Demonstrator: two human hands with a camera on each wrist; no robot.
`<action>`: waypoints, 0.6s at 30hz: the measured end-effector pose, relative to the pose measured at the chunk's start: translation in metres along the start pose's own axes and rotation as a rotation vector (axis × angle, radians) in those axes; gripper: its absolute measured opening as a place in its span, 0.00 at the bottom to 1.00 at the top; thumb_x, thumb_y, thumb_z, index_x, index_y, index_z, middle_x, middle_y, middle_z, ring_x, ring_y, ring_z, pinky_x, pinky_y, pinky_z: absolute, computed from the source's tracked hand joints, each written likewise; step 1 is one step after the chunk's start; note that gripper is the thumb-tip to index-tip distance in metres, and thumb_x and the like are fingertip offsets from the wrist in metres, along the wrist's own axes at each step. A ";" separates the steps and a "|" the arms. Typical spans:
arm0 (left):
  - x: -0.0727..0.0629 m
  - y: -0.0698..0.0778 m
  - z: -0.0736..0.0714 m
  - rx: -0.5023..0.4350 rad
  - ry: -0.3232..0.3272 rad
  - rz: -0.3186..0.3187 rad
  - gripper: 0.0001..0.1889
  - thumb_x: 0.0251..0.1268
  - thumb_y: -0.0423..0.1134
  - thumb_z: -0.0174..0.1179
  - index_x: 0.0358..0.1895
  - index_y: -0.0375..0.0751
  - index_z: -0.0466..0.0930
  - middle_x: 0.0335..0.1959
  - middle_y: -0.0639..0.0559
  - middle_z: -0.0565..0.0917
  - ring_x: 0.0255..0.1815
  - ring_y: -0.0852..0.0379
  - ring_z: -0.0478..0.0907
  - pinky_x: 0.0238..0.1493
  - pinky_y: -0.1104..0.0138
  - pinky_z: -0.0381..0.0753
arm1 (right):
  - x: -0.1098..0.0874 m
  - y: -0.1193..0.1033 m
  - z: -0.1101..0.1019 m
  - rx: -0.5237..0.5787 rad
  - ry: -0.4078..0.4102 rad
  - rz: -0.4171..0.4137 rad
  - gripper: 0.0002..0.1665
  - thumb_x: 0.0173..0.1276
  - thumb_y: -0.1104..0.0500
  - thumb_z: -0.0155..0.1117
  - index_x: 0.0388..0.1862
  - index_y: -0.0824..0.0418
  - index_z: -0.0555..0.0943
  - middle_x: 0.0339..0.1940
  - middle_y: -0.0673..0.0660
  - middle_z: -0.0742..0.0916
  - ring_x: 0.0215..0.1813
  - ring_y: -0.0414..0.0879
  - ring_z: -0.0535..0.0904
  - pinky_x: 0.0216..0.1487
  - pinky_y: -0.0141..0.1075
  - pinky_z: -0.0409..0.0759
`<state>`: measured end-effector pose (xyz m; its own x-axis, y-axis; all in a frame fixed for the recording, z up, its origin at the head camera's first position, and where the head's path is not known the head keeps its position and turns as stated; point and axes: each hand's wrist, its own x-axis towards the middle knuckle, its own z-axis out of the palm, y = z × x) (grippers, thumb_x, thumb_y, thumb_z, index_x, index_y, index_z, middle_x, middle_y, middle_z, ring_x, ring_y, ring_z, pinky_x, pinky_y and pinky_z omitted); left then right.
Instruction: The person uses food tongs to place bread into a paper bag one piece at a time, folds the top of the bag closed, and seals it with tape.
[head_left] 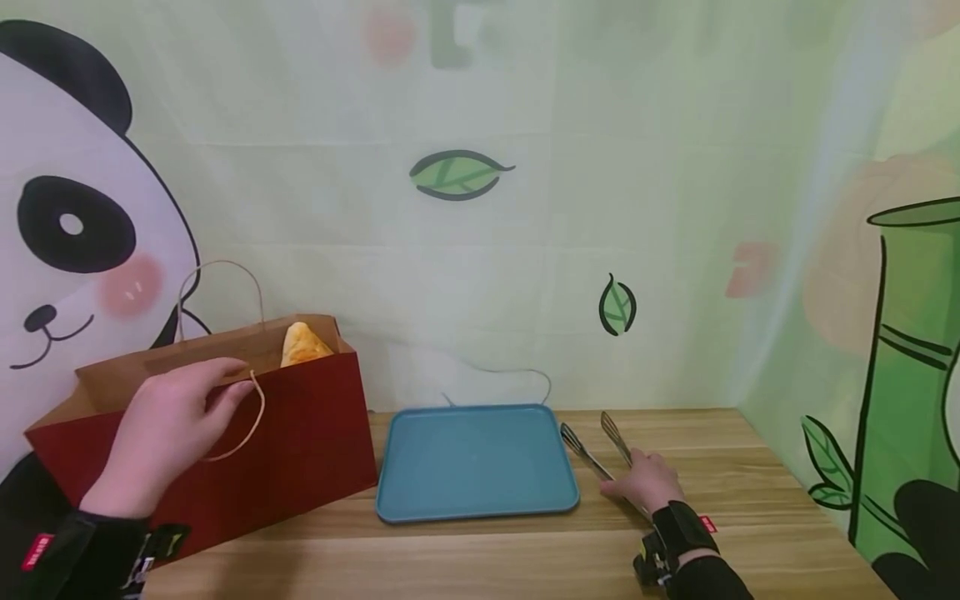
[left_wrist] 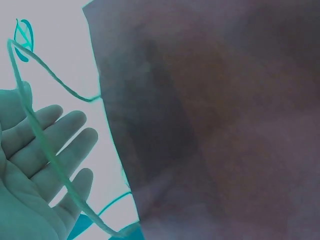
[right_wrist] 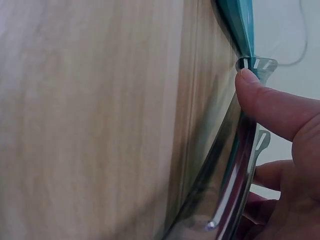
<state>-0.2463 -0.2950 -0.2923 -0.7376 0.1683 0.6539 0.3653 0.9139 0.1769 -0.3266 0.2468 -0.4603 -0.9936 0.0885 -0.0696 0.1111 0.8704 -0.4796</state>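
Observation:
A red paper bag (head_left: 300, 433) with a brown inside stands at the left, its top open. A golden-brown piece of bread (head_left: 304, 344) shows above its front edge. My left hand (head_left: 176, 417) is at the bag's front, next to the near cord handle (head_left: 258, 417). In the left wrist view that handle (left_wrist: 52, 160) passes across the palm, with the fingers (left_wrist: 75, 155) spread and loosely extended. To the right, my right hand (head_left: 648, 483) grips metal tongs (head_left: 588, 454) over the table. The tongs' looped tips point away from me, spread apart; the thumb (right_wrist: 270, 105) presses one arm.
A blue tray (head_left: 477, 467) lies on the wooden table (head_left: 750, 517), between the bag and the tongs. Behind stands a pale curtain (head_left: 525, 317) printed with leaves and a panda. A thin cord (head_left: 525, 371) runs along it behind the tray.

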 end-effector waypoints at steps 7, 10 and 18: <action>0.006 0.016 0.004 0.005 0.021 0.037 0.15 0.59 0.33 0.70 0.48 0.33 0.83 0.37 0.36 0.86 0.35 0.39 0.82 0.37 0.43 0.82 | -0.001 -0.002 -0.003 0.014 -0.009 0.001 0.56 0.56 0.44 0.75 0.68 0.80 0.62 0.57 0.82 0.72 0.60 0.78 0.68 0.58 0.64 0.70; 0.007 0.023 0.008 0.009 0.029 0.038 0.15 0.59 0.34 0.70 0.48 0.33 0.83 0.36 0.37 0.87 0.33 0.42 0.81 0.35 0.45 0.83 | 0.000 -0.003 -0.004 -0.013 0.001 -0.004 0.56 0.57 0.43 0.74 0.68 0.80 0.62 0.58 0.82 0.73 0.60 0.77 0.68 0.57 0.64 0.70; 0.010 0.040 0.022 0.001 0.094 0.076 0.17 0.57 0.34 0.72 0.47 0.30 0.83 0.35 0.35 0.86 0.34 0.39 0.82 0.44 0.41 0.77 | -0.003 -0.020 -0.010 -0.100 0.077 -0.063 0.52 0.59 0.42 0.73 0.67 0.78 0.67 0.54 0.79 0.76 0.55 0.72 0.73 0.52 0.61 0.74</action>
<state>-0.2517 -0.2488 -0.2949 -0.6512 0.2018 0.7316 0.4179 0.9000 0.1237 -0.3262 0.2344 -0.4418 -0.9975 0.0657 0.0267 0.0501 0.9190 -0.3910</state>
